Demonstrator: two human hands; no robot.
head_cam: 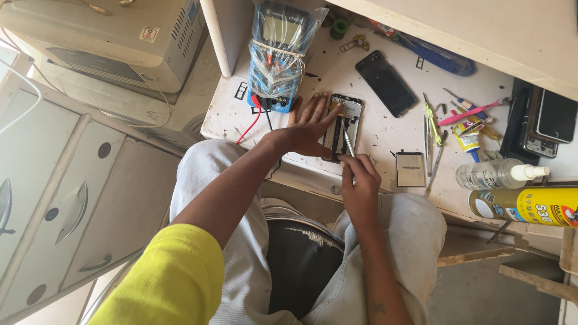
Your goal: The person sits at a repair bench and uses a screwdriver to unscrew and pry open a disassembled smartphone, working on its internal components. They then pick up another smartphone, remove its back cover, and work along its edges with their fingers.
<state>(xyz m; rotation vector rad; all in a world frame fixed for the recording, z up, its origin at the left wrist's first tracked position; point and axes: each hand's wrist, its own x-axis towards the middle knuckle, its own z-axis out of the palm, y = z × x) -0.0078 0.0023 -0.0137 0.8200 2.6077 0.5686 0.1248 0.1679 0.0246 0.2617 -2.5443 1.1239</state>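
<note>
Person seated at a white worktable (373, 135), knees under its edge, yellow sleeve on the left arm. An opened phone (344, 125), back cover off and insides showing, lies flat near the table's front edge, directly before the person.

Left hand (307, 129) rests palm down on the table, fingers spread wide, fingertips pressing the phone's left side and top to steady it. Right hand (359, 174) has fingers pinched narrow around a thin metal-shafted tool (348, 143); its tip meets the phone's interior near the lower right.

Behind the left hand: a blue multimeter (278, 55) wrapped in clear plastic, red lead trailing off the table edge. Right of the opened phone, apart from it: a black phone (386, 83) lying flat, a flat battery (410, 169), tweezers and small picks, a glue tube. Further right, a clear spray bottle (500, 174) and a yellow spray can (524, 205) lie on their sides, touching each other.
</note>
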